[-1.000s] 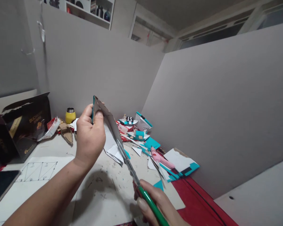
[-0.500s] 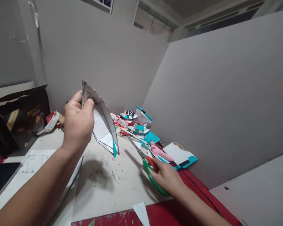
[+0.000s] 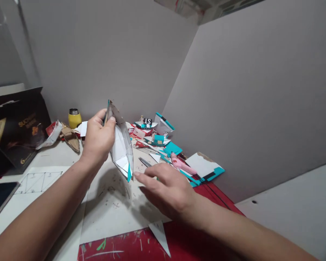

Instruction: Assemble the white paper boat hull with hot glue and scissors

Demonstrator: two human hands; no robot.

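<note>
My left hand [image 3: 100, 139] is closed around the upper end of a cardboard boat hull [image 3: 121, 148]. The hull is held tilted above the table, white inside, with a bit of teal at its lower tip. Near that tip is my right hand [image 3: 171, 190], its fingers stretched toward the hull and nothing visible in them. Behind the right hand, the metal blades of the scissors [image 3: 145, 162] point up and left; the handles are mostly hidden by the hand.
A pink glue gun [image 3: 182, 165] lies at the right. Several small model boats [image 3: 157, 140] stand at the back. On the left are a dark box [image 3: 19, 134], a yellow jar [image 3: 75, 118], a brown cardboard boat [image 3: 71, 139] and a phone [image 3: 1, 197]. A white paper triangle [image 3: 160, 237] lies in front.
The scissors, earlier at the hull's edge in my right hand, have been let go behind it. My right hand has moved left toward the hull's lower tip. The left hand still grips the hull.
</note>
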